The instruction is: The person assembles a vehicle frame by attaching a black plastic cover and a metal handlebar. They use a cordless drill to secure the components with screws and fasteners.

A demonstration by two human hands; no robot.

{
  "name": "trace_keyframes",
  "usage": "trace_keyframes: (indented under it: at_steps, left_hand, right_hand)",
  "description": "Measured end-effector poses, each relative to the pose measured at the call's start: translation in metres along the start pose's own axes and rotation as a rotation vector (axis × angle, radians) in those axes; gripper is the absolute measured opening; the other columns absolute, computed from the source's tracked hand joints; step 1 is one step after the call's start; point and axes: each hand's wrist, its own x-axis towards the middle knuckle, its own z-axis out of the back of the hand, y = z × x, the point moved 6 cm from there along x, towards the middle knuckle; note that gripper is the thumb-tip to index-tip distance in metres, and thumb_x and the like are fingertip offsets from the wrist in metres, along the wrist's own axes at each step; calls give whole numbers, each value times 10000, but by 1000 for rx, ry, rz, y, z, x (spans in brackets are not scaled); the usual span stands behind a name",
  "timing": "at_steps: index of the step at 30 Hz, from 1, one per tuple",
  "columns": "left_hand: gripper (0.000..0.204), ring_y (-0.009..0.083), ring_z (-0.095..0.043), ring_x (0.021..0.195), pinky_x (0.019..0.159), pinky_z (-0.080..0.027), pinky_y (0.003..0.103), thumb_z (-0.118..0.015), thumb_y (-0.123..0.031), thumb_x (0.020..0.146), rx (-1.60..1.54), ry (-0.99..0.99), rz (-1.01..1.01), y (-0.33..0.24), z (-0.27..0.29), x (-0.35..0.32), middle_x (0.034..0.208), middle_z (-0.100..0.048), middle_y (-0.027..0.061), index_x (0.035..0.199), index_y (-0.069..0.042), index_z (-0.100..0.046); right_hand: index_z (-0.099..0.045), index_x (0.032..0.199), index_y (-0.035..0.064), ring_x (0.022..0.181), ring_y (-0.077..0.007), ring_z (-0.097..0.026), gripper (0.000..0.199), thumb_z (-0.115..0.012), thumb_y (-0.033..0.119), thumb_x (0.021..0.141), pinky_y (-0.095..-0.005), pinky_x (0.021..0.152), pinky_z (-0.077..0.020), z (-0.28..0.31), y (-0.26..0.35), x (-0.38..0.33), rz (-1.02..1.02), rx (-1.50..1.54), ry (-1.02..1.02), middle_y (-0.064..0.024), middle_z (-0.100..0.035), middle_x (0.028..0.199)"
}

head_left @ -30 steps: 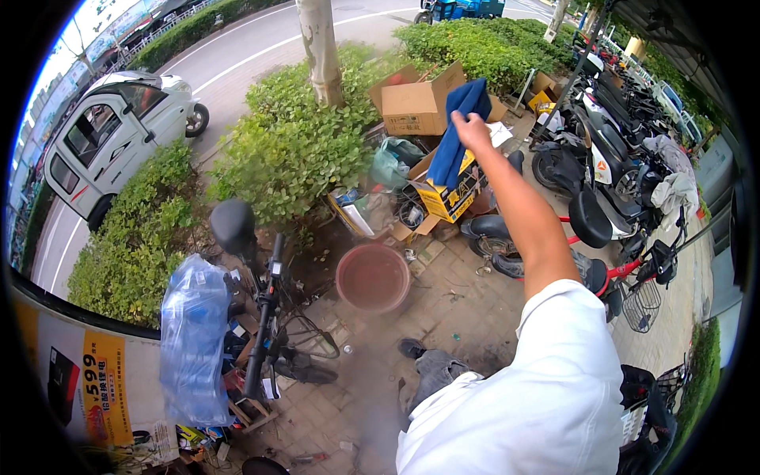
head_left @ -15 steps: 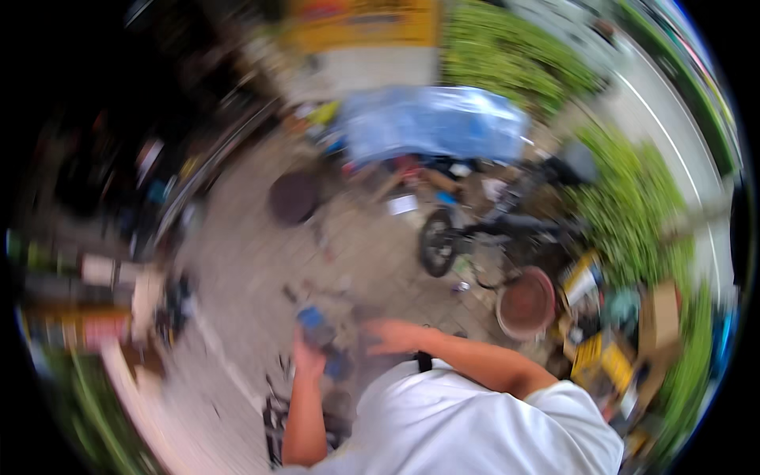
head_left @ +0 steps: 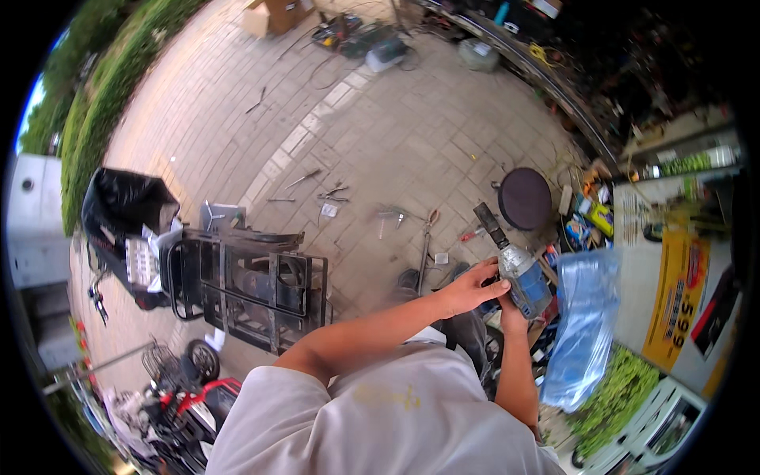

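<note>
A cordless impact wrench (head_left: pixel 524 279) with a grey nose, a blue body and a long black socket (head_left: pixel 492 225) is held out to the right of my body, socket pointing away from me. My right hand (head_left: pixel 511 310) holds it from below, around the handle, which is mostly hidden. Against the near-left side of the tool, my left hand (head_left: pixel 473 290) closes its fingers on the housing. Beyond the wrench stands a round dark stool (head_left: pixel 525 199). Pliers (head_left: pixel 334 192) and other hand tools lie scattered on the paving.
A black metal rack (head_left: pixel 261 289) on a vehicle stands at the left, with a red motorbike (head_left: pixel 210 396) behind it. Blue plastic sheeting (head_left: pixel 582 328) hangs at the right near a yellow sign (head_left: pixel 673 297). Tool cases (head_left: pixel 352 36) and a cardboard box (head_left: pixel 273 16) sit far off.
My view and body have turned widely; the sheeting and stool are now at the right. The wrench, earlier blurred at my left hand, is now at my right with both hands on it.
</note>
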Motion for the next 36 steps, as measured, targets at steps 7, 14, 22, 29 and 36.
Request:
trace_keyframes:
  at_steps: [7,14,22,29,36]
  left_hand:
    - [578,244,-420,1251,1053,-308,393,-468,-458,964,-547,-657,-47,-47,126,26,1344,-471,128,1349,-29,-424]
    - [426,242,-550,974,920,-392,413,-454,-468,965,-897,-1057,-268,-88,220,10,1022,-598,94,1080,-66,-539]
    - [360,221,-566,905,868,-369,520,-511,-503,929,-1151,-1421,-254,-42,455,-13,879,-606,31,885,-148,-552]
    - [619,339,-341,1311,1029,-239,637,-552,-611,853,-1151,-1496,173,-62,616,-60,1422,-369,166,1200,-100,-508]
    - [393,214,-616,981,733,-454,402,-500,-360,948,-812,-1748,285,47,604,-211,1093,-657,136,1179,-47,-553]
  right_hand:
    - [-625,1063,14,930,-172,-609,390,-797,165,748,-338,832,-484,-70,28,147,57,-83,421,-72,-661,1004]
    - [-631,933,15,756,-194,-639,313,-758,14,647,-309,710,-508,-193,98,204,344,-134,982,-97,-664,854]
    - [-624,910,31,776,-205,-646,264,-754,67,683,-346,693,-510,-330,113,284,537,-430,1036,-114,-664,855]
    - [-618,1025,19,918,-225,-643,352,-761,103,715,-363,815,-498,-425,155,401,385,-560,899,-108,-669,963]
    - [-652,924,-3,777,-206,-657,278,-768,81,687,-329,735,-504,-583,238,457,390,-464,1049,-108,-686,854]
